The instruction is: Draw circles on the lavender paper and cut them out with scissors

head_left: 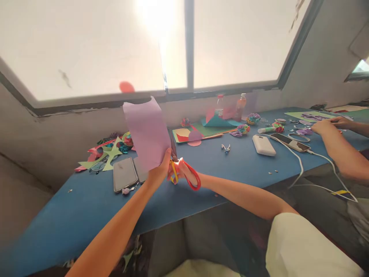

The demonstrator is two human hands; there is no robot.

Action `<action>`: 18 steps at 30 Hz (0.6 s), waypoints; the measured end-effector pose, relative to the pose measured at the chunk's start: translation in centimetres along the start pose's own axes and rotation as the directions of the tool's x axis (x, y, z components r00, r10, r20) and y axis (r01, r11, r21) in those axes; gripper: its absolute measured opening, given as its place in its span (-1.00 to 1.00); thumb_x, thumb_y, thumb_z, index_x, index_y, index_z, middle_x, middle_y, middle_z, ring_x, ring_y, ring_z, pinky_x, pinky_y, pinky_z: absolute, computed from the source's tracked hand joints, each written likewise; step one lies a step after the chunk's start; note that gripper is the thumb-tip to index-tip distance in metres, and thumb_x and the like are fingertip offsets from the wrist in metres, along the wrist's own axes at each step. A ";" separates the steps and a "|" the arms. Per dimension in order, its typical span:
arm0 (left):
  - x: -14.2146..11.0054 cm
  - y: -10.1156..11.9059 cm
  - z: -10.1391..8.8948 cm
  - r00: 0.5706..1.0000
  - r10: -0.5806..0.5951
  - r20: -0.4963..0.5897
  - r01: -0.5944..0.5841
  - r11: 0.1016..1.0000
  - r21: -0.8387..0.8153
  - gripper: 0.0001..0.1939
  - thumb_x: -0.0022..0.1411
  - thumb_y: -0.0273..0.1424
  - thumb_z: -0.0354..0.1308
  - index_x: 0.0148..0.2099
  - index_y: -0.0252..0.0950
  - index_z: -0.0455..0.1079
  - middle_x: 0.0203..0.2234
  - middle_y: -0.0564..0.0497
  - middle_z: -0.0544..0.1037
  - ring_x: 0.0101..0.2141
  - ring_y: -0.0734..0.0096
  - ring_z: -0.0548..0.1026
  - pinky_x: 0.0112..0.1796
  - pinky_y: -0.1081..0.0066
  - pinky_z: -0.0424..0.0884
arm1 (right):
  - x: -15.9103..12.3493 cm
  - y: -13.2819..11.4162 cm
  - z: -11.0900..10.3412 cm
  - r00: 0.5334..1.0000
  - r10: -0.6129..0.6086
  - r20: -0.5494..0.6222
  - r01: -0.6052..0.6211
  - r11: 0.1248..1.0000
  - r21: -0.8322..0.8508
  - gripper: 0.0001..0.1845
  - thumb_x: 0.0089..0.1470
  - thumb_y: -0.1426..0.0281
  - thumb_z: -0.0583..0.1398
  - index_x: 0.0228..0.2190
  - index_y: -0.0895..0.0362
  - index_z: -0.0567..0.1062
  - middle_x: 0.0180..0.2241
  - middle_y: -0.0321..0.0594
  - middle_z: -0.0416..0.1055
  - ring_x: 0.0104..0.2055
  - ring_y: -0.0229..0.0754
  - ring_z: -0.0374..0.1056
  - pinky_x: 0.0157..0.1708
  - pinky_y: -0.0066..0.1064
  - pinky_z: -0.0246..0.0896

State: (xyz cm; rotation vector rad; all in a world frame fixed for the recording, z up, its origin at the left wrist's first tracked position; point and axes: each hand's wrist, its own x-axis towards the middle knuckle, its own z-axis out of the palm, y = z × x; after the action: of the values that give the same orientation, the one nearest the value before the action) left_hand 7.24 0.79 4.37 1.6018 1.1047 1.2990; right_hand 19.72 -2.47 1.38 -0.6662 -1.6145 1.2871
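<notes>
A sheet of purple paper (148, 132) stands upright above the table, its top edge curved. My left hand (161, 166) is closed on its lower right edge. Scissors with one yellow and one red handle loop (193, 181) are in my right hand (184, 171), close beside the left. Their blades point up along the right edge of the paper; whether they touch it I cannot tell. Under the paper, a phone (125, 175) lies on the blue tabletop, with a small charm near its lower corner. A second dark flat thing beside it is partly hidden.
Paper scraps and crumpled paper flowers (123, 144) lie at the left. Coloured sheets (198, 132) and two bottles (219, 105) stand further back. A white power bank (263, 145), a cabled phone (290, 142) and another person's hands (324, 127) are at the right.
</notes>
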 end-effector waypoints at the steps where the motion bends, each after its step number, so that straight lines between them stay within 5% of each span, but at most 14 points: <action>1: -0.1 0.1 0.0 1.000 -0.023 0.009 0.023 0.999 0.047 -0.39 0.15 0.01 0.10 -0.76 -0.23 0.10 -0.85 0.09 0.17 -0.75 0.52 0.21 -0.61 0.44 0.23 | -0.1 0.1 0.0 1.000 0.001 0.001 -0.001 1.000 -0.012 -0.37 0.17 0.12 -0.41 -0.75 0.33 -0.30 -0.76 -0.39 0.05 -0.48 -0.39 0.25 -0.63 -0.38 -0.18; 4: -0.3 0.4 0.2 0.998 -0.068 0.004 0.067 0.993 0.101 -0.36 0.19 0.04 0.01 -0.77 -0.22 0.06 -0.86 0.08 0.17 -0.75 0.51 0.23 -0.60 0.44 0.26 | -0.1 0.8 -0.4 1.000 0.010 0.022 -0.009 1.000 -0.028 -0.36 0.12 0.12 -0.56 -0.73 0.34 -0.26 -0.72 -0.43 0.03 -0.50 -0.44 0.24 -0.60 -0.33 -0.15; 8: -0.5 0.9 0.3 0.995 -0.096 0.014 0.096 0.995 0.018 -0.38 0.19 0.05 -0.01 -0.74 -0.21 0.04 -0.86 0.10 0.16 -0.77 0.52 0.22 -0.67 0.47 0.24 | 0.5 2.4 -1.4 0.994 0.025 0.105 -0.026 1.000 0.008 -0.21 0.07 -0.24 -0.23 -0.75 0.16 0.12 -0.67 -0.35 0.15 -0.48 -0.34 0.25 -0.51 -0.42 0.15; 11: -0.6 1.1 0.2 0.996 -0.084 0.023 0.085 0.994 -0.067 -0.39 0.14 0.07 0.02 -0.73 -0.22 0.03 -0.85 0.13 0.11 -0.78 0.55 0.20 -0.71 0.49 0.20 | 1.0 3.5 -2.0 0.992 0.032 0.123 -0.038 0.998 0.047 -0.17 0.00 -0.31 -0.22 -0.53 0.16 0.36 -0.54 -0.23 0.25 -0.46 -0.26 0.25 -0.43 -0.35 0.25; 18: -1.0 0.8 0.3 0.991 -0.122 0.050 0.128 0.982 -0.138 -0.40 0.05 0.15 0.04 -0.70 -0.20 0.04 -0.87 0.14 0.11 -0.81 0.51 0.22 -0.75 0.47 0.21 | 0.8 3.7 -1.4 0.988 0.017 0.154 -0.027 0.997 0.068 -0.09 -0.02 -0.31 -0.33 -0.32 0.17 0.37 -0.41 -0.19 0.29 -0.44 -0.27 0.24 -0.37 -0.33 0.23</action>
State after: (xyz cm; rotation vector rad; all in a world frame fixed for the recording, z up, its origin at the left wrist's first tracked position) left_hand 7.51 -0.37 4.73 1.4265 1.0473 1.2279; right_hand 20.18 -0.03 -1.79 -0.5550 -1.6809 1.4335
